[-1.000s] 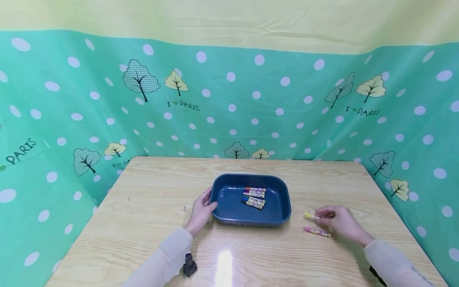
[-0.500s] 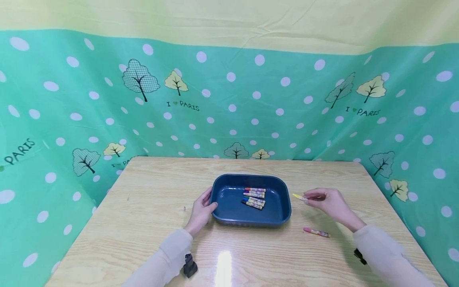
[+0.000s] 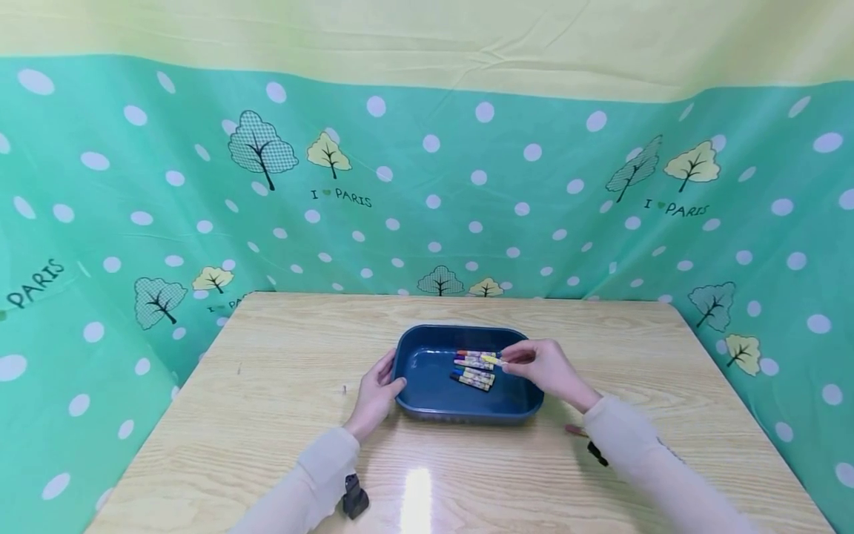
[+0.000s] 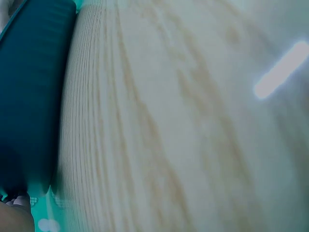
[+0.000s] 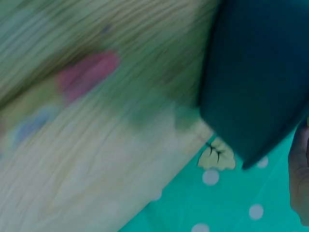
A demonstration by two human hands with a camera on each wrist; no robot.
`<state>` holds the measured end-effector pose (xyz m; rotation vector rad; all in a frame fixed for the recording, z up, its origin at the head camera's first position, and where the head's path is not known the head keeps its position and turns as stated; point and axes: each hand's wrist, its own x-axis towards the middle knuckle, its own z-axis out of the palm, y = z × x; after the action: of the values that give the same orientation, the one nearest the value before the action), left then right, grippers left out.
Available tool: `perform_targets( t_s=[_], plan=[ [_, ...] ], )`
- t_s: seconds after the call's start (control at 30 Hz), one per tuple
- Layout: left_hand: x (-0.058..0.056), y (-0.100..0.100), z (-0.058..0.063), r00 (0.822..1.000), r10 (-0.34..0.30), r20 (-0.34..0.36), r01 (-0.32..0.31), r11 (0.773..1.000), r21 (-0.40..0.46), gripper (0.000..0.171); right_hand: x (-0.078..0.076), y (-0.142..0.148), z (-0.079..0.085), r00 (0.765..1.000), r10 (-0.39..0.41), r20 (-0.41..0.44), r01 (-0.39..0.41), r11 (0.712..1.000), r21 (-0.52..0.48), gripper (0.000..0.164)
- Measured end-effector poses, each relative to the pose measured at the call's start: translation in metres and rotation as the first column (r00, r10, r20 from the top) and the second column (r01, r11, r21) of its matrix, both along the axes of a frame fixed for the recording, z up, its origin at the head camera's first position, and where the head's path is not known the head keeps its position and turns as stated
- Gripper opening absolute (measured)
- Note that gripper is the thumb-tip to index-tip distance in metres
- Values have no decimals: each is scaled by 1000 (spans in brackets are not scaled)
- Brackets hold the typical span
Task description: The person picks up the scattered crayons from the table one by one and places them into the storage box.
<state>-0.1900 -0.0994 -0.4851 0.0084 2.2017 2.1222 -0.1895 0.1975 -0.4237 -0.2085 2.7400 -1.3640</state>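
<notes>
A dark blue rectangular tray point(image 3: 460, 415) stands on the table. My left hand point(image 3: 372, 394) grips its left end, thumb over the rim; in the left wrist view a bit of that hand point(image 4: 17, 216) shows below the tray's wall point(image 4: 34, 96). Over the tray's right part, my right hand point(image 3: 548, 369) pinches a yellow crayon point(image 3: 492, 360) between thumb and fingers. Several paper-wrapped crayons point(image 3: 472, 382) lie in the tray, partly covered by the yellow one. A pink crayon point(image 3: 575, 430) lies on the table under my right forearm; the right wrist view shows it large and blurred.
The wooden table point(image 3: 287, 356) has a bright light reflection near its front. A green dotted curtain point(image 3: 427, 185) hangs behind and at both sides. A tiny dark mark point(image 3: 344, 389) is on the table left of the tray.
My right hand has picked the yellow crayon up from the table and carried it left, over the tray. My left hand and the tray have stayed in place.
</notes>
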Motion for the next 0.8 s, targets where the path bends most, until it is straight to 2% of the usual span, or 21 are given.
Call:
perform_targets(
  t_s=[0.27,0.43,0.63,0.8],
  plan=[
    [1,5,0,1000,-19,-6,19,1000,-11,59,-7,-27,-16,998,59,6,-59,998,11,17],
    [1,4,-1,1000,0,-8,0,1000,-11,59,-11,-41,-26,993,84,86,-83,996,-18,14],
    [0,2,-2,1000,2,10,-2,1000,-19,59,-16,-48,-35,988,56,145,-53,998,-21,14],
    [1,1,0,1000,0,-16,0,1000,6,59,-18,-50,-36,987,32,160,-34,999,6,15]
  ],
)
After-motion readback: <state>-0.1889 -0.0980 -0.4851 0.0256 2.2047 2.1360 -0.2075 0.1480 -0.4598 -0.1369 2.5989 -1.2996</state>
